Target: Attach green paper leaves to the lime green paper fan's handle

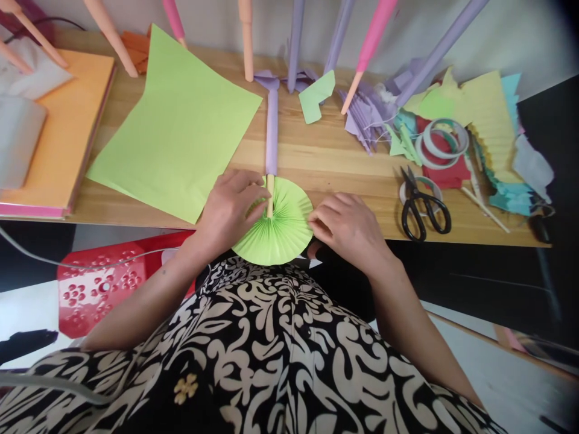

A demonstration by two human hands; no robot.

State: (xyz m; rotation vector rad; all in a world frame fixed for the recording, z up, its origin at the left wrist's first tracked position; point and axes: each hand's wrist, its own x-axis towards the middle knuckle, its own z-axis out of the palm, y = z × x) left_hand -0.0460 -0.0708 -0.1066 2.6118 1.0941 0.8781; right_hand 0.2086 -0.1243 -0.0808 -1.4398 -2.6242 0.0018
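Note:
A round pleated light-green paper fan (290,232) lies at the table's front edge, partly overhanging it. From its centre a pale stick (270,205) runs away from me into a rolled purple paper handle (272,132). My left hand (233,205) is closed over the fan's left side, with the fingertips beside the stick. At the opposite rim, the fingers of my right hand (346,224) are pinched together on the fan's right edge. Left of the handle, a large green paper sheet (181,126) lies spread out, near my left hand.
Black-handled scissors (420,208) rest on a tape roll at right, below more tape rolls (442,143) and coloured paper scraps (488,108). Several paper-wrapped sticks (246,42) lean along the back. An orange paper stack (85,108) is at left; a red stool (104,283) stands below.

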